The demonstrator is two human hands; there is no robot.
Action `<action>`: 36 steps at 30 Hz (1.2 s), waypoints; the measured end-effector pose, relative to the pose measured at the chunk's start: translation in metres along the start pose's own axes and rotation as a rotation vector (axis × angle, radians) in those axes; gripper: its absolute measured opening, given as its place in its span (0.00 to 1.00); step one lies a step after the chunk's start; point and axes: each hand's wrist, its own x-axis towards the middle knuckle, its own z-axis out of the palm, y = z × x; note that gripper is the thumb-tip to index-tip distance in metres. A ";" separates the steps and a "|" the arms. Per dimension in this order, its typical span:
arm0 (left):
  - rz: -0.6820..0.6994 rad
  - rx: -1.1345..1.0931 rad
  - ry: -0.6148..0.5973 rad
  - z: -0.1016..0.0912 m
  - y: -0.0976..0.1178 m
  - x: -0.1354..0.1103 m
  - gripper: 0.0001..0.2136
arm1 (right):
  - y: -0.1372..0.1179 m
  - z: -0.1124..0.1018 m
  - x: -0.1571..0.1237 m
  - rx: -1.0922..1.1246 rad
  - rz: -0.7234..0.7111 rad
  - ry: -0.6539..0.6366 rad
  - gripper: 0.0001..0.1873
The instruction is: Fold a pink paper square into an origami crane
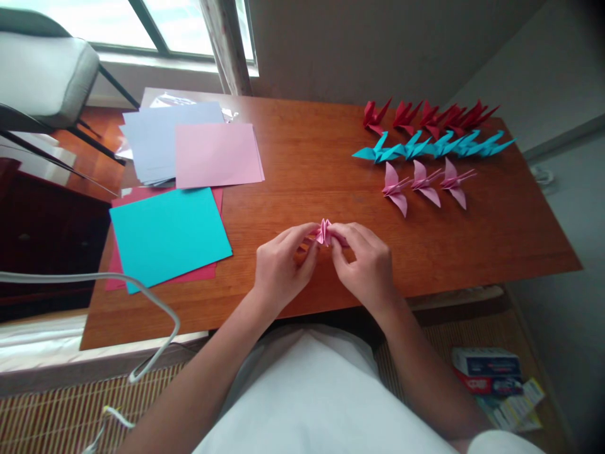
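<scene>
Both my hands meet over the middle of the wooden table (293,157). My left hand (280,268) and my right hand (363,265) pinch a small folded pink paper piece (324,232) between their fingertips, just above the table top. To the right stand three finished pink paper cranes (425,184) in a row. Behind them lies a row of several turquoise cranes (435,146), and behind that a row of several red cranes (430,116).
Sheets of paper lie on the table's left: a turquoise sheet (167,234) over a red one, a pink sheet (217,154), and a pale blue stack (161,135). A chair (42,75) stands at far left. A white cable (142,296) curves past the table's near left. Boxes (491,372) lie on the floor.
</scene>
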 end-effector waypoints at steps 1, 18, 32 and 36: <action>0.010 0.024 0.003 0.000 0.000 0.000 0.10 | 0.000 0.000 0.000 -0.004 -0.002 0.000 0.13; -0.102 0.047 -0.028 0.002 -0.007 -0.001 0.10 | -0.003 0.007 -0.006 -0.053 -0.065 0.070 0.20; 0.093 0.222 -0.031 0.000 -0.002 0.000 0.07 | 0.000 0.003 -0.004 -0.041 -0.054 0.033 0.18; 0.091 0.276 -0.021 0.000 -0.003 0.000 0.08 | 0.000 0.005 -0.006 -0.037 -0.071 0.018 0.18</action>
